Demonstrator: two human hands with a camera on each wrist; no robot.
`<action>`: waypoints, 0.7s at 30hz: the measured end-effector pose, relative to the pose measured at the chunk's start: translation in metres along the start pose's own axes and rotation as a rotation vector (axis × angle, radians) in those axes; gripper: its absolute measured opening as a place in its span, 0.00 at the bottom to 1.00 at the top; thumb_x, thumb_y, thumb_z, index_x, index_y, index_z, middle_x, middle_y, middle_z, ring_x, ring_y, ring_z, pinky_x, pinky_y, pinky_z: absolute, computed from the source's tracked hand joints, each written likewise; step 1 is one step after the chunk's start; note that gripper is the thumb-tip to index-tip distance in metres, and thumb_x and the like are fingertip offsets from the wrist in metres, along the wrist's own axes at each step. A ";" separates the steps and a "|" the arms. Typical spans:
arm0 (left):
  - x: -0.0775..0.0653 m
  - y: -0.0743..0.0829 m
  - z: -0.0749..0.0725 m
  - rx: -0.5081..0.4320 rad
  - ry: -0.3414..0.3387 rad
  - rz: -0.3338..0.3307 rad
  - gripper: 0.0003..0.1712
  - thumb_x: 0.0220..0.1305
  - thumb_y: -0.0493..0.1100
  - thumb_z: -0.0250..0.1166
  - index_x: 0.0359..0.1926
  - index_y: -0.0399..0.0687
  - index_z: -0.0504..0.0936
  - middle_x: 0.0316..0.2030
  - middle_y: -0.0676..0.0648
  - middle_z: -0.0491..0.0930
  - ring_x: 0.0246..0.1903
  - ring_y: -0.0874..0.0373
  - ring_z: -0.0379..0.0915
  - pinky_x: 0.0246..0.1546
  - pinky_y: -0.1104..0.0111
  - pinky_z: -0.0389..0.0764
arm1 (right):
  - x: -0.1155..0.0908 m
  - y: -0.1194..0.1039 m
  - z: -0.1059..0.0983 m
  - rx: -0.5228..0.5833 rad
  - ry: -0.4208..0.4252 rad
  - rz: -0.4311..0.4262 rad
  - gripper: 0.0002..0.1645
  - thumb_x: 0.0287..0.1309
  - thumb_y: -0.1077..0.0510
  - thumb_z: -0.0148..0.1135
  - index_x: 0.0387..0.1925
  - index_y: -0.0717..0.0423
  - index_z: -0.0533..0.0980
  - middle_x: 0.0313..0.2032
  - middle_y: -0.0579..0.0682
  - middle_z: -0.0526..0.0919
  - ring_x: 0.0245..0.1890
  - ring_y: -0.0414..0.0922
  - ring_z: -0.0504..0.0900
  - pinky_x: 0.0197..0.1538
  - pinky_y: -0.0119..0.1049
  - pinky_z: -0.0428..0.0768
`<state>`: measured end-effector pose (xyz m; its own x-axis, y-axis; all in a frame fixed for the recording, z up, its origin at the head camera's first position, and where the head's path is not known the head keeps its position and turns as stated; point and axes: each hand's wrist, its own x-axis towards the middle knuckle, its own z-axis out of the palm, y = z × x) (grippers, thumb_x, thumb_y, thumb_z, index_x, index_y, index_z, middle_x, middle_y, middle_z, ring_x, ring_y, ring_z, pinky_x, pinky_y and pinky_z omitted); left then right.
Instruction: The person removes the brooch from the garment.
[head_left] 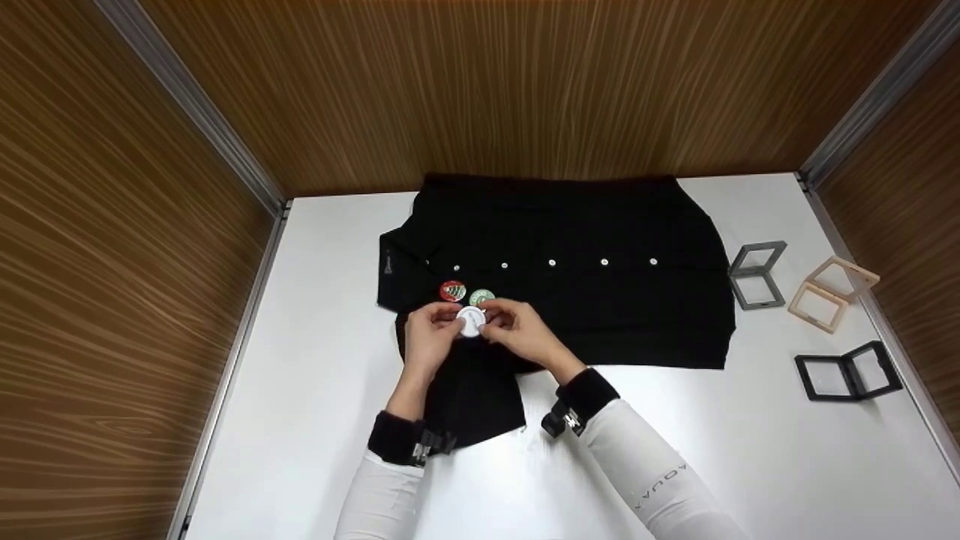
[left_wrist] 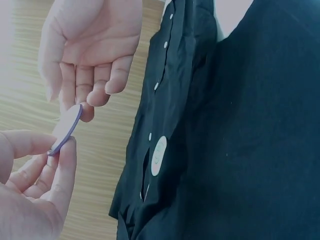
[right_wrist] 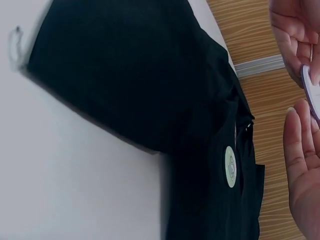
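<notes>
White disc (head_left: 471,322), partly hidden, is pinched by the left hand (head_left: 427,339); whether the right hand (head_left: 528,334) grips it is unclear.

Bright light washed the white counter (head_left: 322,300), strongest low in the head view, while the black shirt (head_left: 570,311) swallowed most fold detail. Both wrist views looked hazy, the left one bleached at upper left.

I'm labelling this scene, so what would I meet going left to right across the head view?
Bare left hand, round white badge, bare right hand, grey square hinged frame with clear panes, beige square hinged frame with clear panes.
</notes>
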<state>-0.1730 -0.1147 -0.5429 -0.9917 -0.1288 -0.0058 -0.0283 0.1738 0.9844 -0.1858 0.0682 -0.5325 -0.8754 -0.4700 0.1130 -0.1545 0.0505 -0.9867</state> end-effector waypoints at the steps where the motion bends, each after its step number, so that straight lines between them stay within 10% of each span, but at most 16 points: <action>1: 0.000 0.000 0.001 0.005 0.006 0.002 0.10 0.54 0.26 0.69 0.39 0.29 0.84 0.32 0.39 0.84 0.29 0.55 0.81 0.30 0.66 0.84 | 0.000 0.000 0.000 0.007 0.007 0.004 0.22 0.56 0.74 0.62 0.53 0.79 0.72 0.38 0.68 0.80 0.30 0.42 0.80 0.37 0.52 0.83; 7: 0.000 0.002 0.007 0.050 0.046 0.022 0.07 0.52 0.29 0.70 0.35 0.32 0.86 0.28 0.42 0.85 0.27 0.58 0.81 0.27 0.69 0.83 | 0.000 -0.001 -0.002 0.039 0.033 0.026 0.21 0.56 0.74 0.62 0.52 0.79 0.73 0.36 0.64 0.80 0.28 0.40 0.80 0.39 0.66 0.77; 21: -0.001 0.003 0.014 0.032 0.012 0.043 0.08 0.53 0.30 0.70 0.36 0.32 0.86 0.30 0.41 0.84 0.28 0.57 0.82 0.28 0.68 0.84 | -0.001 0.000 -0.005 0.039 0.090 0.004 0.17 0.55 0.76 0.61 0.48 0.79 0.74 0.34 0.65 0.80 0.29 0.57 0.81 0.35 0.59 0.81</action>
<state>-0.1739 -0.1008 -0.5422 -0.9904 -0.1325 0.0389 0.0102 0.2106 0.9775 -0.1874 0.0727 -0.5317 -0.9140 -0.3883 0.1176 -0.1347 0.0169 -0.9907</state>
